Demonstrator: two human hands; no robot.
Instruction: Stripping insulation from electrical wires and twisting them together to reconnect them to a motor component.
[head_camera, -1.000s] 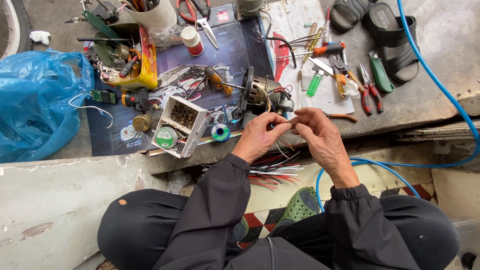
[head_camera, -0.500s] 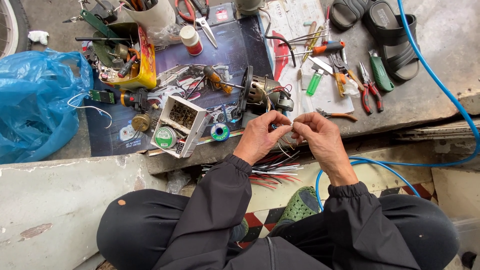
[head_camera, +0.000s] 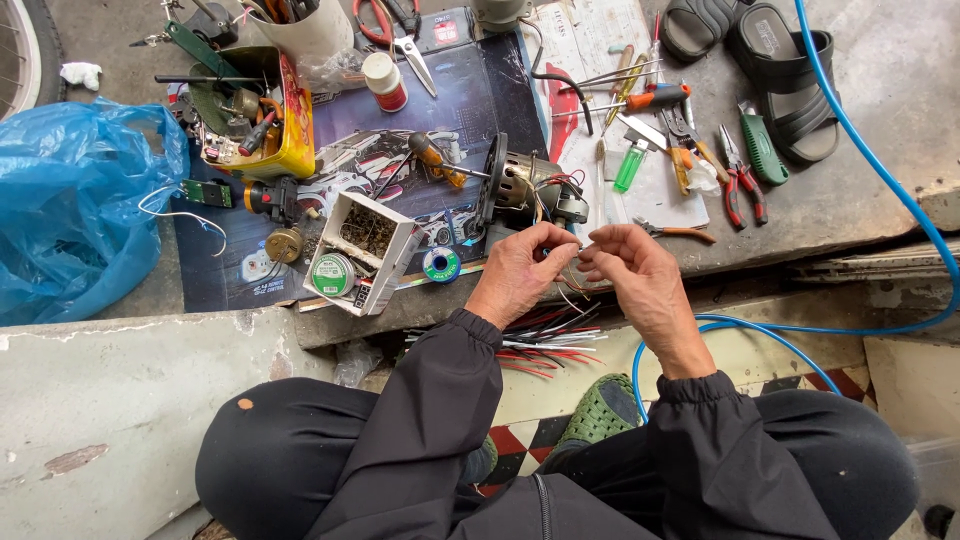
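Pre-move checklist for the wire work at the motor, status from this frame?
1. Left hand pinching thin wire at its fingertips: ok.
2. Right hand pinching the same wire opposite the left hand: ok.
3. Small electric motor resting on the slab just beyond the hands, leads running toward them: ok.
4. Wire end stripped or joined: cannot tell, too small.
5. Cutting tool within reach: ok, red-handled pliers lie right of the motor.
6. Solder spool near the left hand, beside the white box: ok.
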